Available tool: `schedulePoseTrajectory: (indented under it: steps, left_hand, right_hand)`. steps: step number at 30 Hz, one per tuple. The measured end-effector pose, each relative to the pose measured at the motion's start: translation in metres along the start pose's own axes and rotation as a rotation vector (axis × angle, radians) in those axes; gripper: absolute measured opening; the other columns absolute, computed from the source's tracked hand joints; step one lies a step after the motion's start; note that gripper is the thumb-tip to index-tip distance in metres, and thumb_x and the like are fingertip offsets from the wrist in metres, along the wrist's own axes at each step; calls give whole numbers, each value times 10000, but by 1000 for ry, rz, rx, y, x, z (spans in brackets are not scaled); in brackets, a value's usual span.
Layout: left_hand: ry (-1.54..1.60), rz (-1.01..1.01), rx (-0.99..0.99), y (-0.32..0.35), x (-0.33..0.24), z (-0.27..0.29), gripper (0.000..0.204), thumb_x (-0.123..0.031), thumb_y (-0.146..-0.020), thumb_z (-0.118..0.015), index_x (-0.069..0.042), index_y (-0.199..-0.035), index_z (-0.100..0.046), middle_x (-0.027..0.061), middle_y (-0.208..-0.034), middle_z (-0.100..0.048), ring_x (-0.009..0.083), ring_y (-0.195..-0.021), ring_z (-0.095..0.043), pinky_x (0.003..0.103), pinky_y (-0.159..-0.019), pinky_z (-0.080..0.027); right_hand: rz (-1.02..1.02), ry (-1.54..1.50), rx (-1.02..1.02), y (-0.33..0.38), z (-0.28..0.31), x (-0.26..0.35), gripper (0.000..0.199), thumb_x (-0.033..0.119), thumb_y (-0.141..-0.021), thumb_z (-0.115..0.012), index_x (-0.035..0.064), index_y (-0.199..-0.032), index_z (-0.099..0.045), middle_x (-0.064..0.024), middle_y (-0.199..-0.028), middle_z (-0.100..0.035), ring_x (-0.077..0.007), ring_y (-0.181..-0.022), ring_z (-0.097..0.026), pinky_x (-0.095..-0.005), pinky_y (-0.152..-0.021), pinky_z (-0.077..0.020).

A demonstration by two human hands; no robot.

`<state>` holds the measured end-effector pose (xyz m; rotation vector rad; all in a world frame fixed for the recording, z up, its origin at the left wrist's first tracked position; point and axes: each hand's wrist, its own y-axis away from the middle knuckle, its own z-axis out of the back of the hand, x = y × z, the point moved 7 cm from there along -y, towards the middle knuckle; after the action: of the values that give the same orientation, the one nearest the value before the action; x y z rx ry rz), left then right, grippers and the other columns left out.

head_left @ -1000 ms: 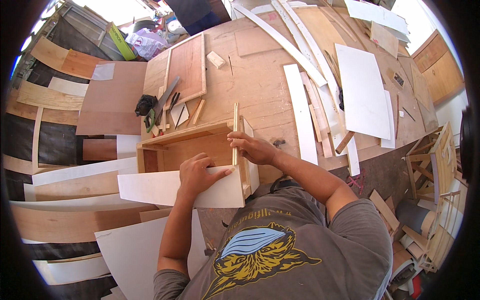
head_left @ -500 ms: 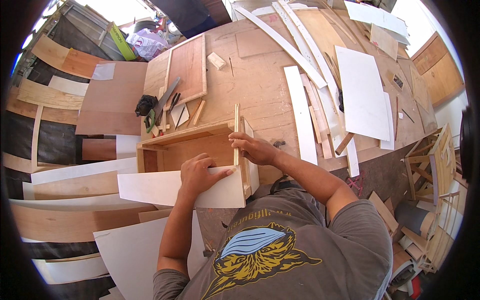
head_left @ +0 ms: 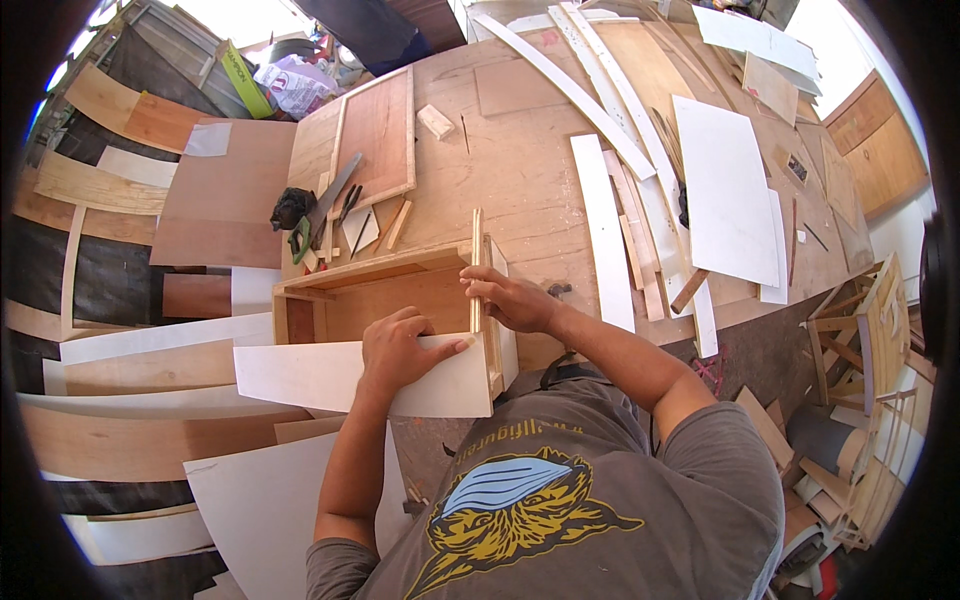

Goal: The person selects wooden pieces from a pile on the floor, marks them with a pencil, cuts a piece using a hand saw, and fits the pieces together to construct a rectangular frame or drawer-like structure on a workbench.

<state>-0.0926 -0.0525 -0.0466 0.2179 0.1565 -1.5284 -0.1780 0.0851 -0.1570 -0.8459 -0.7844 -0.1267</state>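
Pinches a wooden strip [head_left: 476, 238] in the curled, closed right hand [head_left: 510, 301]; clasps a white panel [head_left: 300, 375] with the bent, thumb-out left hand [head_left: 397, 350]

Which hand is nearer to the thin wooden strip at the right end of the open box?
Right. The right hand grips the thin wooden strip; the left hand lies to the left of its lower end, over the white panel.

two hands [head_left: 398, 350], one box [head_left: 300, 373]
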Motion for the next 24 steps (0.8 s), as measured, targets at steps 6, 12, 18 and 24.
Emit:
schedulePoseTrajectory:
  steps: [6, 12, 18, 24]
  left_hand:
    - [-19, -15, 14, -1, -3, 2, 537, -607, -692, -820, -80, -669, -718, 32, -697, -652, 239, -678, -671, 381, -630, -501]
    - [-36, 41, 119, -4, 1, -6, 563, -600, -721, -810, -46, -692, -716, 101, -679, -685, 293, -667, -690, 419, -651, -516]
    - [7, 65, 221, -9, 2, -10, 532, -558, -752, -811, -33, -713, -738, 154, -630, -670, 328, -608, -678, 425, -600, -518]
    - [107, 85, 255, -32, 9, -10, 610, -612, -791, -759, -19, -653, -720, 172, -574, -623, 347, -566, -643, 431, -574, -516]
  right_hand:
    - [-3, 10, -6, 1, -1, -2, 438, -15, -873, -656, 94, -1234, -433, -198, -1379, -499, -405, -1047, -664, -433, -780, -589]
    - [-42, 17, 24, 3, -1, -4, 419, 8, -874, -670, 89, -1227, -460, -178, -1387, -502, -385, -1049, -669, -430, -793, -593]
    - [-59, 38, 24, 0, 6, -3, 368, 59, -867, -707, 99, -1189, -535, -142, -1398, -509, -359, -1072, -666, -436, -812, -590]
    - [-220, 97, 79, 11, 29, -14, 437, -42, -832, -697, 89, -1208, -517, -156, -1438, -488, -339, -1166, -639, -409, -869, -585]
